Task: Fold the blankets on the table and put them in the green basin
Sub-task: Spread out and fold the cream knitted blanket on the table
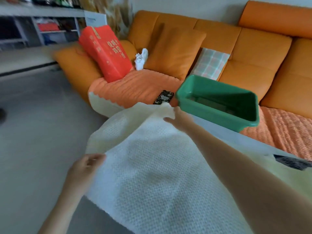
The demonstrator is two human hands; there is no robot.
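Observation:
A cream waffle-knit blanket [152, 166] is spread across the middle and bottom of the view, with its left edge doubled over. My left hand [84, 168] pinches that edge at the near left corner. My right hand [179, 118] grips the far corner, just short of the green basin [185, 97]. The basin stands at the upper right on the white table's far edge; it looks empty apart from dark patches on its bottom. A pale yellow-green cloth [290, 179] lies to the right, behind my right forearm.
An orange sofa [253, 48] runs behind the table, with a red bag [106, 53], a white crumpled cloth [141, 59], a plaid cushion [209, 63] and a black patterned phone [163, 97]. Grey floor [33, 132] is at left. A dark patterned item [292, 162] lies at right.

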